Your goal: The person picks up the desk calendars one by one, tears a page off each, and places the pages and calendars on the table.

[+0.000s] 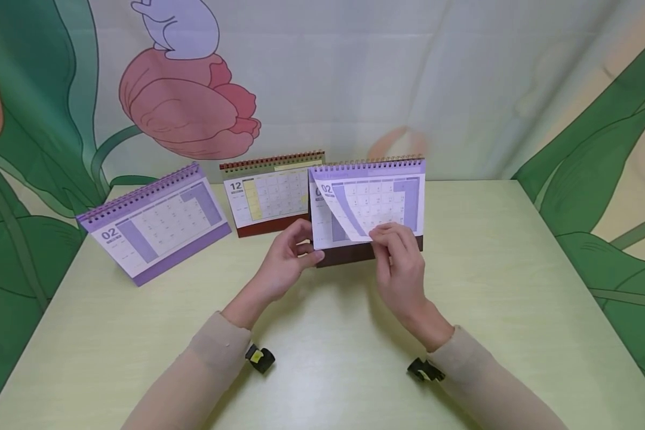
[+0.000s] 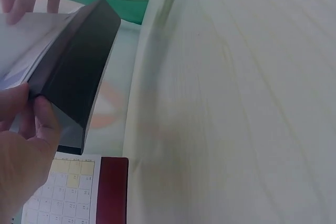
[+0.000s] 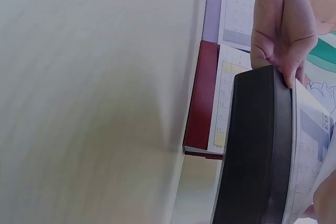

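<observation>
A desk calendar with a dark base (image 1: 349, 255) and a spiral-bound top is held up over the table. My left hand (image 1: 287, 260) grips its lower left corner, thumb in front and fingers behind, as the left wrist view also shows. Between its thumb and fingers, my right hand (image 1: 403, 272) pinches the lower edge of the top page (image 1: 357, 209), marked 02. That page curls away from the sheets below, its left corner lifted. In the right wrist view the black base (image 3: 254, 140) fills the lower middle, and the page underneath (image 3: 310, 140) reads 03.
A purple calendar (image 1: 161, 224) showing 02 stands at the left, turned at an angle. Behind the held one, a red-based calendar (image 1: 269, 197) showing 12 is partly covered. All are near the back of the pale table (image 1: 489, 269), before a printed curtain (image 1: 322, 71).
</observation>
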The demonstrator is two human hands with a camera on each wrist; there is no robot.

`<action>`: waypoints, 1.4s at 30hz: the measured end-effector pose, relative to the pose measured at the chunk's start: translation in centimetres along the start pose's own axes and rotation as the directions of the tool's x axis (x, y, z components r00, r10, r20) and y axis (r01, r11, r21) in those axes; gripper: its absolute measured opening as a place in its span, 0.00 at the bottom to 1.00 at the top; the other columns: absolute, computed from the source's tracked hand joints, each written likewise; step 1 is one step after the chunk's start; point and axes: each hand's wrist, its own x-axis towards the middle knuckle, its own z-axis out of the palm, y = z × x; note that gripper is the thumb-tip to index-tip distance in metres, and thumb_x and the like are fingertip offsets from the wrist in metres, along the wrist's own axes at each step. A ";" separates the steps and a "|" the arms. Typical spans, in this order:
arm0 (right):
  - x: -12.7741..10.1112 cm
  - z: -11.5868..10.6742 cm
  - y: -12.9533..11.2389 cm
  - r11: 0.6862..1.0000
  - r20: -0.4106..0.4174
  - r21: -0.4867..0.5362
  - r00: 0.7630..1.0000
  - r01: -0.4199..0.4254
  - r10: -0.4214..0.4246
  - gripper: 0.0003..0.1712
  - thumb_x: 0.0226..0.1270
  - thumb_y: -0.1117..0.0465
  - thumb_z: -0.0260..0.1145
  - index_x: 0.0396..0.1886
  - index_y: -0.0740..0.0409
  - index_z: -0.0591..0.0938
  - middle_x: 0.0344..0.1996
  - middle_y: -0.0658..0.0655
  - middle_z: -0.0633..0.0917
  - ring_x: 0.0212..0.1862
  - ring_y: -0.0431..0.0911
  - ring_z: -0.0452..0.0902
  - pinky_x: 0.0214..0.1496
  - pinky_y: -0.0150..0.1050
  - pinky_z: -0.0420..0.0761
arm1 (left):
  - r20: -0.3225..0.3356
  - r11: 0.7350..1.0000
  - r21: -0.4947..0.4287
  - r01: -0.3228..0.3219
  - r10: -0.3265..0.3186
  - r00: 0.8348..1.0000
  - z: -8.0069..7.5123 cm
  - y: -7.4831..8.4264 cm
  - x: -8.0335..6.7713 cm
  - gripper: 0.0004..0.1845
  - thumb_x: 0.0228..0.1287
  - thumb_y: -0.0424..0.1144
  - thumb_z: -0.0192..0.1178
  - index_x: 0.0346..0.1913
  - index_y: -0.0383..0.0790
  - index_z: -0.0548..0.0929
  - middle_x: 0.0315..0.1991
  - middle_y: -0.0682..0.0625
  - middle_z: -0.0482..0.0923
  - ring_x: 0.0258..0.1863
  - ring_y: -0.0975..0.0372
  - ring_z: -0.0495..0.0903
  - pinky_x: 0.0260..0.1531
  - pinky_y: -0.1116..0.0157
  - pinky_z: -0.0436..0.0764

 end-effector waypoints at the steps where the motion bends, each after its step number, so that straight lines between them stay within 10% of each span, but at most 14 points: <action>1: 0.0 0.0 0.0 1.000 -0.010 0.009 1.000 -0.008 0.008 0.05 0.68 0.80 0.63 0.34 0.70 0.81 0.39 0.65 0.83 0.47 0.59 0.80 0.54 0.36 0.79 | 0.000 1.000 0.002 -0.002 0.002 1.000 0.0 0.0 0.0 0.17 0.69 0.20 0.59 0.57 0.35 0.75 0.57 0.41 0.79 0.48 0.48 0.81 0.45 0.61 0.84; 19: 0.2 -0.3 0.0 0.976 0.050 -0.194 0.995 0.095 -0.087 0.05 0.64 0.76 0.69 0.38 0.68 0.89 0.37 0.62 0.88 0.42 0.55 0.87 0.45 0.48 0.87 | -0.065 0.999 -0.030 -0.021 0.019 0.998 0.7 -0.2 0.0 0.16 0.67 0.17 0.59 0.53 0.34 0.76 0.47 0.40 0.75 0.41 0.50 0.80 0.40 0.66 0.82; 42: -0.1 -0.2 0.1 0.952 -0.028 0.081 0.955 -0.294 0.297 0.08 0.61 0.84 0.66 0.31 0.72 0.80 0.28 0.66 0.81 0.31 0.50 0.77 0.35 0.23 0.79 | -0.094 0.996 0.051 -0.077 0.082 0.992 0.5 -0.9 -0.1 0.15 0.65 0.18 0.61 0.51 0.33 0.78 0.43 0.42 0.77 0.39 0.51 0.82 0.41 0.65 0.82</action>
